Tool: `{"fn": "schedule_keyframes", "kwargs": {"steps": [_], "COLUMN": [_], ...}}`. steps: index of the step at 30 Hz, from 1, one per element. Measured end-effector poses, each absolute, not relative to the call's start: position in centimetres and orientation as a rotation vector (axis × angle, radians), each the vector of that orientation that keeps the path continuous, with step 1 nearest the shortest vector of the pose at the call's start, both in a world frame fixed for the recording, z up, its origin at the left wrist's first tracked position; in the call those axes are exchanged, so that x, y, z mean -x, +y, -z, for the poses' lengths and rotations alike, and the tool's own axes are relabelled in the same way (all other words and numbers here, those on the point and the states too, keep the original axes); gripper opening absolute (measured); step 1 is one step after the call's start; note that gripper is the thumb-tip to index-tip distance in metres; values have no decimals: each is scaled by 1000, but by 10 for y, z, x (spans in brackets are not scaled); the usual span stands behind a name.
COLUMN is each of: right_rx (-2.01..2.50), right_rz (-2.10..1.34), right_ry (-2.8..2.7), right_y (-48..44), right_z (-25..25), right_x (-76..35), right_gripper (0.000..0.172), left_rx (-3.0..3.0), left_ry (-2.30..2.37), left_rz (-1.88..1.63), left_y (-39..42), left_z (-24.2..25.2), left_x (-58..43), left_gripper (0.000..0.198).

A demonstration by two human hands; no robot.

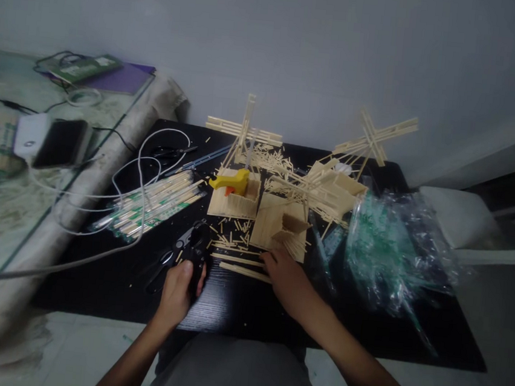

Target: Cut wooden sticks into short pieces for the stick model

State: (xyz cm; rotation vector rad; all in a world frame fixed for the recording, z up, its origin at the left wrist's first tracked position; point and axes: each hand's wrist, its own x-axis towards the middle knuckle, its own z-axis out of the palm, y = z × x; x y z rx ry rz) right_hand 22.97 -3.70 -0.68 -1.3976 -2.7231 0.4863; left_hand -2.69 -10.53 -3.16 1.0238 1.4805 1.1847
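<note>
My left hand (179,289) is closed around a black-handled cutting tool (197,251) with some metal parts, held low over the table's near side. Just right of it, thin wooden sticks (243,272) lie side by side on the black table. My right hand (286,277) reaches in from the right, its fingers bent down together at the sticks' right ends; its thumb is hidden. Beyond that hand is a flat stick panel (266,221) with a small box-like stick piece (293,228) on it. Another panel (217,204) to its left carries a yellow tool (231,182) with an orange part.
Two cross-shaped stick structures (244,130) (374,137) stand at the back. Cut stick bits (233,233) are scattered midway. Packaged sticks (156,204) and white cables (139,163) lie left; crumpled clear plastic wrapping (389,248) lies right. A phone (60,144) rests on the adjoining surface.
</note>
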Motion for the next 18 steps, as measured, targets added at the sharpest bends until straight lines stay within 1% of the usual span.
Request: {"fn": "schedule_keyframes", "kwargs": {"steps": [12,15,18], "right_rx": [1369,1367,1413], "right_rz": [-397,-437,-546], "right_ry": [-2688,-2639,-2556], "right_y": [-40,-38,-36], "right_z": [10,8,-4], "right_x": [-228,-230,-234], "right_gripper": [20,19,19], "left_rx": [-1005,-1001,-997], "left_ry": [1514,1519,1520], "left_rz": [-1162,-1159,-1163], "left_y": [-104,-104,-104], "left_z": [30,30,30], "left_x": [26,26,26], "left_gripper": [69,68,69]}}
